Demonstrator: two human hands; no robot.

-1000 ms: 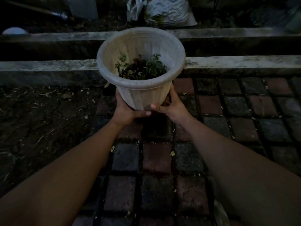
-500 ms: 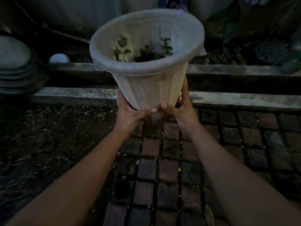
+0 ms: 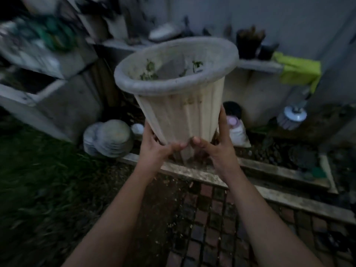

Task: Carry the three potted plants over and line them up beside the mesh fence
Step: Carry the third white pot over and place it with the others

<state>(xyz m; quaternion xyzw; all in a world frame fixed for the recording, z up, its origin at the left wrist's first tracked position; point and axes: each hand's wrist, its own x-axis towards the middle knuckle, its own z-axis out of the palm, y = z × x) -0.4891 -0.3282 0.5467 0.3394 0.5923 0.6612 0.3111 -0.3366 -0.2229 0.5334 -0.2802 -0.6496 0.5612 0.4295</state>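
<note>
Dim dusk light, motion-blurred edges

A dim backyard or garden corner of a home. Red and grey brick paving (image 3: 208,228) runs from six o'clock toward four, edged by weathered concrete kerbs (image 3: 279,193). Dark grass (image 3: 34,180) lies at eight o'clock. At nine o'clock sits a stack of round grey stepping stones (image 3: 110,138); a pale painted wall (image 3: 250,18) with a cluttered concrete ledge (image 3: 260,65) fills twelve to two.

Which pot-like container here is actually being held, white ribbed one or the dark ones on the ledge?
The white ribbed pot, gripped near its base by the left hand and right hand. The dark pots stand untouched on the back ledge.
</note>
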